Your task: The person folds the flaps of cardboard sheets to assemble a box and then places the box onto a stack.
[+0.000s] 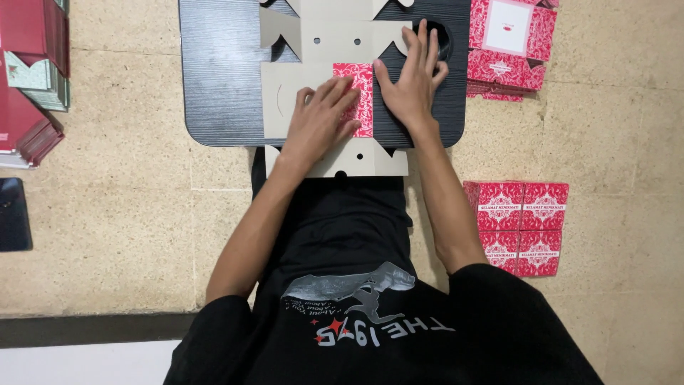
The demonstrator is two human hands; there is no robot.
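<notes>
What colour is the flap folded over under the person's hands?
The folded flap is red with a white ornamental pattern; the cardboard sheet is plain grey-brown. Head view.

cardboard sheet (313, 43) laid on small table (221, 64) | folded boxes (517, 224) set on floor right of table | flat stack (507, 43) placed beyond them | piles (32, 78) kept left

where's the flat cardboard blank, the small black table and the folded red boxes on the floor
flat cardboard blank (313, 43), head view, on its bare grey panel above the hands
small black table (217, 71), head view, on the bare top left of the blank
folded red boxes (519, 227), head view, on the block's middle
</notes>
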